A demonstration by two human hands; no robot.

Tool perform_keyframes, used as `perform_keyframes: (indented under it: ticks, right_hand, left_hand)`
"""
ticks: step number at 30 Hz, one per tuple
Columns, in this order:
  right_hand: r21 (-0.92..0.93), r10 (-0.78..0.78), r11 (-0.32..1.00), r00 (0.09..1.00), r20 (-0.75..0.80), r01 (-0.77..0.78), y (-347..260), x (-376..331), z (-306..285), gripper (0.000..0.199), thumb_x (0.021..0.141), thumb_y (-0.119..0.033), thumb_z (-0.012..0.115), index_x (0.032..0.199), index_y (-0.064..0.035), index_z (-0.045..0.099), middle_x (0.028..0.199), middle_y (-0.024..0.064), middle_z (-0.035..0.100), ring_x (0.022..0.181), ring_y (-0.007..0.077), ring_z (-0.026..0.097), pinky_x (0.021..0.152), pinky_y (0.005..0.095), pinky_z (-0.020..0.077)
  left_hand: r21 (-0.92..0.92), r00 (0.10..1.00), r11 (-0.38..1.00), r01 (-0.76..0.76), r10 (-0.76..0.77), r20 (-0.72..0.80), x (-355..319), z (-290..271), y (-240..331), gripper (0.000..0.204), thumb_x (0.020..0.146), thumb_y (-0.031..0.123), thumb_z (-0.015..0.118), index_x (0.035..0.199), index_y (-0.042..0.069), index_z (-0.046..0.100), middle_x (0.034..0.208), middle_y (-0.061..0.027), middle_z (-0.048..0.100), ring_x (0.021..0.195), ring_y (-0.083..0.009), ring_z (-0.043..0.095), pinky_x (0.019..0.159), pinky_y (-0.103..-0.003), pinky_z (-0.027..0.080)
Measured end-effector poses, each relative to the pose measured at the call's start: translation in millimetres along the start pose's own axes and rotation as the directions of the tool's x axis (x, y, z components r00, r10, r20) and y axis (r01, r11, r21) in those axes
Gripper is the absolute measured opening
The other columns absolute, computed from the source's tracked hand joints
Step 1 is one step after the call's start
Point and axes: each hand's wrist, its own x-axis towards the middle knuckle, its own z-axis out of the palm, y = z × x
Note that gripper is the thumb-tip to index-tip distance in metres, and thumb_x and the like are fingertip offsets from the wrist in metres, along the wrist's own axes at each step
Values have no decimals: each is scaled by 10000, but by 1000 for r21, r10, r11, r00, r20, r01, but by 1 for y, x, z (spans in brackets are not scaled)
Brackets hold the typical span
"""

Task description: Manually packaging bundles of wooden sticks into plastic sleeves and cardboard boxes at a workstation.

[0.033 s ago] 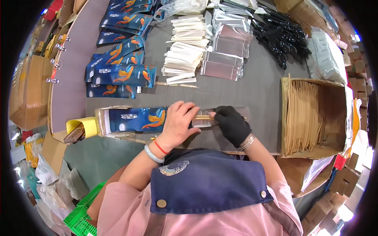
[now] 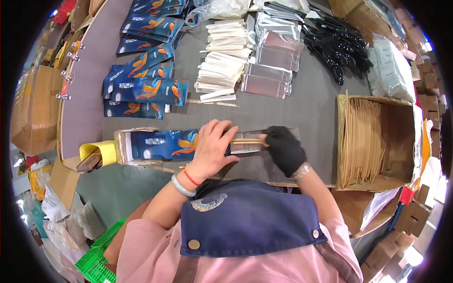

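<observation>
Wooden chopsticks (image 2: 247, 141), pinched by the black-gloved right hand (image 2: 284, 150), enter the blue sleeve (image 2: 165, 144) pressed to the grey table (image 2: 302, 106) under the left hand (image 2: 211, 148); misalignment could snag its mouth.

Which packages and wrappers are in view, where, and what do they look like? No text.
Long blue sleeve with orange bird print: under the bare left hand, lying flat at the near table edge.
Stack of the same blue sleeves: far left, fanned out.
Clear plastic sleeve: between both hands, wooden chopsticks going in; gloved right hand at its end.
Shiny clear pouches: far centre, piled.
White paper packets: left of the pouches, stacked.
Open brown cardboard box: right.
</observation>
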Motion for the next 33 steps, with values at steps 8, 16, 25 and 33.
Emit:
perform_keyframes:
  ticks: [8, 16, 25, 33]
  right_hand:
    - [511, 295, 819, 955, 15, -261, -39, 15, 32, 285, 799, -93, 745, 1035, -38, 595, 979, 116, 594, 861, 290, 613, 755, 334, 501]
    - [-278, 85, 959, 988, 127, -47, -28, 12, -16, 663, 568, -324, 858, 1147, -119, 608, 1110, 64, 588, 1078, 278, 543, 965, 448, 363]
    - [-280, 117, 944, 971, -208, -174, -40, 11, -74, 604, 598, -281, 874, 1100, -94, 595, 1025, 91, 595, 975, 325, 571, 870, 448, 448]
    - [-322, 219, 922, 975, -31, -217, -40, -1, -47, 639, 578, -318, 873, 1092, -94, 567, 998, 94, 591, 979, 299, 576, 862, 423, 420]
  left_hand:
    - [38, 998, 998, -57, 57, 1, 9, 11, 1, 822, 544, 154, 870, 1287, 49, 537, 1198, -112, 551, 1080, -332, 518, 936, -431, 438]
    - [51, 969, 989, -140, 126, 213, 22, -12, 13, 662, 578, 85, 801, 1196, 158, 576, 1161, -122, 520, 1063, -355, 507, 900, -450, 440]
    - [339, 953, 893, -296, 301, 40, 74, -125, -31, 173, 694, 37, 645, 858, 93, 642, 1047, -145, 574, 1009, -365, 546, 852, -436, 472]
    - [148, 922, 932, 331, -286, -260, -23, -1, -29, 900, 630, 411, 870, 1363, 55, 489, 1408, -204, 396, 1315, -428, 340, 1106, -553, 250]
